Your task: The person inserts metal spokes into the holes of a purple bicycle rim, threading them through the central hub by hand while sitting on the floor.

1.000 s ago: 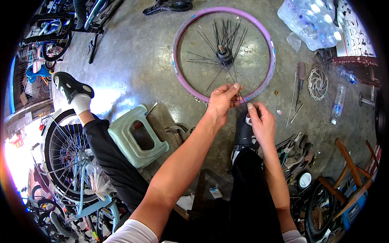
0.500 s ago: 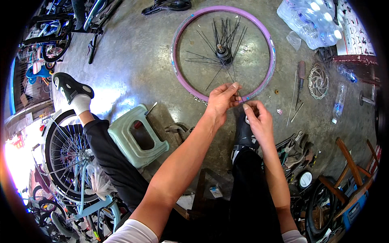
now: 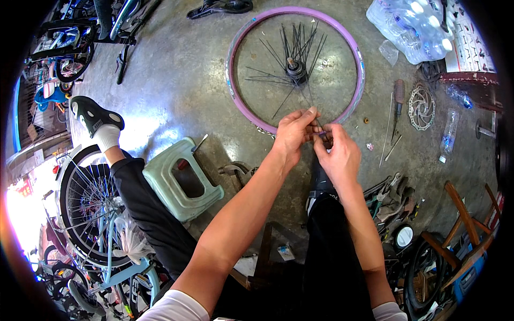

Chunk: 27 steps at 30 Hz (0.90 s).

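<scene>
A purple bicycle rim (image 3: pixel 233 92) lies on the concrete floor, its near edge beneath my hands. Inside it rests a dark wheel hub (image 3: pixel 295 69), with many loose black spokes fanning out from it. My left hand (image 3: pixel 292 132) pinches one spoke (image 3: pixel 309 97) close to the rim's near edge, thumb on top. Close beside it, my right hand (image 3: pixel 338 152) has its fingers drawn together at the spoke's end by the rim. Whatever small piece the right fingertips hold is hidden.
A pale green plastic stool (image 3: pixel 208 200) stands left of my arms. To the right lie a screwdriver (image 3: pixel 398 99), a brake disc (image 3: pixel 421 108) and a plastic bottle (image 3: pixel 448 136). Pliers and other tools (image 3: pixel 388 198) are piled near my right leg. Bottled water (image 3: pixel 412 32) sits far right.
My right hand has shifted slightly up and left, turning with its fingers curling closer to the spoke's end. My left hand stays nearly in place, still pinching the spoke.
</scene>
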Tool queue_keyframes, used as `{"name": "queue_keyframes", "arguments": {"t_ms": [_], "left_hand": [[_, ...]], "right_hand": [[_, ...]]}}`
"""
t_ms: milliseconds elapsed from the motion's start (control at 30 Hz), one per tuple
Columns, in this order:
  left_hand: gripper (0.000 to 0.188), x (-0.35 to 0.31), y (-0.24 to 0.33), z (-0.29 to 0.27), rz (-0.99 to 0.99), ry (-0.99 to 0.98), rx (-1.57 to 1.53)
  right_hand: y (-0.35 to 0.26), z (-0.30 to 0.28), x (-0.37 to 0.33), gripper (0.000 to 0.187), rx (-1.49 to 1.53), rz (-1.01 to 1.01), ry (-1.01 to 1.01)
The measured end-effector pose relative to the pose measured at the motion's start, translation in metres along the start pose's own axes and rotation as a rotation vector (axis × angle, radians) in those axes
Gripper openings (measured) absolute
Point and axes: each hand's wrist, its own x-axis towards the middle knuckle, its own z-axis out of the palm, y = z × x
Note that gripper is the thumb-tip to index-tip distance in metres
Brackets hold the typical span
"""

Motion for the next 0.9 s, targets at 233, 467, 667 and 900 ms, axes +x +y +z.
{"name": "queue_keyframes", "arguments": {"t_ms": [233, 467, 667, 900], "left_hand": [[0.024, 0.002, -0.003, 0.003, 0.023, 0.033, -0.003], [0.024, 0.002, -0.004, 0.010, 0.051, 0.052, 0.005], [0.025, 0.000, -0.004, 0.019, 0.080, 0.067, 0.012], [0.024, 0.003, -0.005, 0.041, 0.077, 0.057, -0.148]], "right_hand": [[0.009, -0.009, 0.005, 0.014, -0.028, -0.076, 0.091], [0.009, -0.022, 0.007, 0.012, 0.091, 0.027, 0.098], [0.012, -0.028, 0.004, 0.014, 0.032, 0.015, 0.134], [0.010, -0.034, 0.004, 0.018, -0.245, -0.198, 0.338]]}}
